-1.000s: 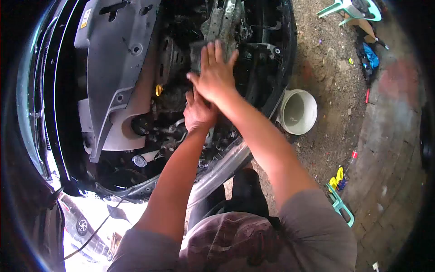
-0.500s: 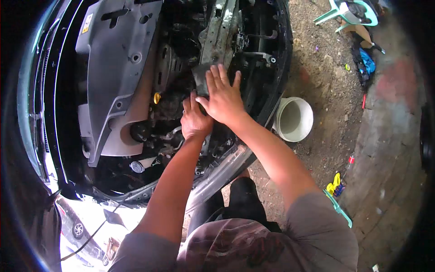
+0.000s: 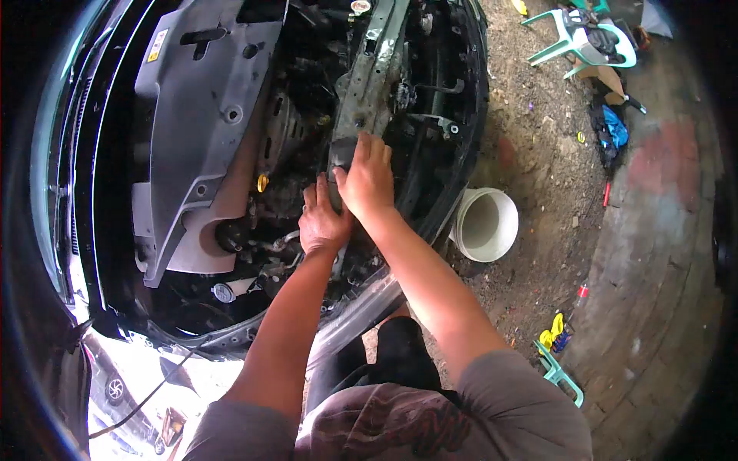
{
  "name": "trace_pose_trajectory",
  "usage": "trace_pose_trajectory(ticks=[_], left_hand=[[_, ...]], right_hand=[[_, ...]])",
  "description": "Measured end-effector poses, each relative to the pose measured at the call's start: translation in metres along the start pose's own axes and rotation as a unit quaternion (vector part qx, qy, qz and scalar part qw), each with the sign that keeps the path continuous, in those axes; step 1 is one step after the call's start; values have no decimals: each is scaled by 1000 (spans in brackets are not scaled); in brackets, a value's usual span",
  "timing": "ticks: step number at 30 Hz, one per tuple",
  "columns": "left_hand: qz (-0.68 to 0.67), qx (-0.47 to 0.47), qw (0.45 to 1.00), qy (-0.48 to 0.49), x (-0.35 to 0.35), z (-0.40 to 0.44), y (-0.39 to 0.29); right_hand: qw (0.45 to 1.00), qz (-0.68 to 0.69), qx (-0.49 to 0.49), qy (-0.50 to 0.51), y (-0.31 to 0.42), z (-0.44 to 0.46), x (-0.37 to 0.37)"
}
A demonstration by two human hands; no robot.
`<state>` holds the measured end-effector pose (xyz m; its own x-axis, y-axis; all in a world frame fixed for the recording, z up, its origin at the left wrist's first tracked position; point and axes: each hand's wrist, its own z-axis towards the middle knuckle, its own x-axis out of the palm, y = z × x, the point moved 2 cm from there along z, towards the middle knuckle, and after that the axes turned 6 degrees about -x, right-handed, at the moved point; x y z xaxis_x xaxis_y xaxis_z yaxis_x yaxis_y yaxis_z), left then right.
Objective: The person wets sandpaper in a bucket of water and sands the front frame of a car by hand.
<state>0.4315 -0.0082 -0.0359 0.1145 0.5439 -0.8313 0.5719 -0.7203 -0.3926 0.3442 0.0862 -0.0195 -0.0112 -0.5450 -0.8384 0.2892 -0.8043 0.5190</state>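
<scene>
A dark grey flexible-looking piece (image 3: 342, 154) lies over the near end of the metal crossbar (image 3: 373, 81) at the front of a car's engine bay. My right hand (image 3: 369, 178) is closed over it, fingers bent along the bar's right side and thumb toward the left. My left hand (image 3: 323, 221) grips the left edge just nearer to me, fingers pointing away and its thumb hidden. Both hands touch or nearly touch each other. What the dark piece is made of I cannot make out.
Left of the hands is a large grey engine cover (image 3: 200, 107), with a yellow dipstick handle (image 3: 263, 183) and a reservoir cap (image 3: 224, 293) nearby. A white bucket (image 3: 492, 227) stands on the dirt at right. Farther off is a green plastic chair (image 3: 565, 38) with things on it.
My right hand has gone from flat, spread fingers to bent fingers over the bar's side. The dark piece now lies closer around the bar. The view has shifted slightly.
</scene>
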Motion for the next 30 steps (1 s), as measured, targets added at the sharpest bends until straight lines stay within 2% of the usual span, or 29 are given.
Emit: trace_pose_trajectory(ticks=[3, 5, 7, 9, 10, 11, 13, 15, 16, 17, 19, 20, 21, 23, 25, 27, 30], left_hand=[[-3, 2, 1000, -9, 5, 0, 5], [-5, 7, 1000, -22, 7, 1, 7], [-1, 15, 999, -44, 9, -1, 10], [-12, 8, 999, -35, 6, -1, 9], [-17, 8, 1000, -25, 4, -1, 9], [-21, 1, 999, -27, 3, 0, 9], [-35, 4, 999, -19, 4, -1, 10], [-32, -3, 999, -22, 2, -1, 9], [-25, -3, 999, -22, 2, -2, 8], [-28, -8, 999, -24, 0, -1, 7], [-16, -18, 1000, -2, -1, 0, 5], [-18, -20, 1000, -2, -1, 0, 5], [-15, -15, 1000, -9, 0, 0, 6], [-12, -13, 1000, -14, 0, -1, 7], [-18, -3, 1000, -22, 0, -1, 7], [-18, -2, 999, -26, 3, -2, 8], [-17, -6, 1000, -22, 0, -1, 7]], right_hand=[[999, -9, -32, -31, -16, -2, -4], [997, 68, 36, -7, -37, 3, -10], [944, 232, 234, 6, -65, 15, -16], [926, 303, 224, -35, -97, 38, -28], [936, 313, 154, -52, -110, 53, -33], [895, 381, 232, 28, -82, 72, -69], [905, 369, 184, 106, -87, 105, -75], [958, 231, 27, 168, -85, 136, -75], [967, 167, -14, 191, -89, 149, -62], [966, 166, -18, 195, -87, 160, -53], [966, 95, -154, 182, -71, 170, -40], [958, 68, -152, 232, -64, 175, -37], [958, 68, -153, 235, -64, 175, -28], [955, -32, -213, 203, -61, 171, -15], [949, -53, -215, 226, -65, 168, -16], [946, -85, -173, 260, -65, 167, -22], [932, -118, -179, 291, -57, 179, -20]])
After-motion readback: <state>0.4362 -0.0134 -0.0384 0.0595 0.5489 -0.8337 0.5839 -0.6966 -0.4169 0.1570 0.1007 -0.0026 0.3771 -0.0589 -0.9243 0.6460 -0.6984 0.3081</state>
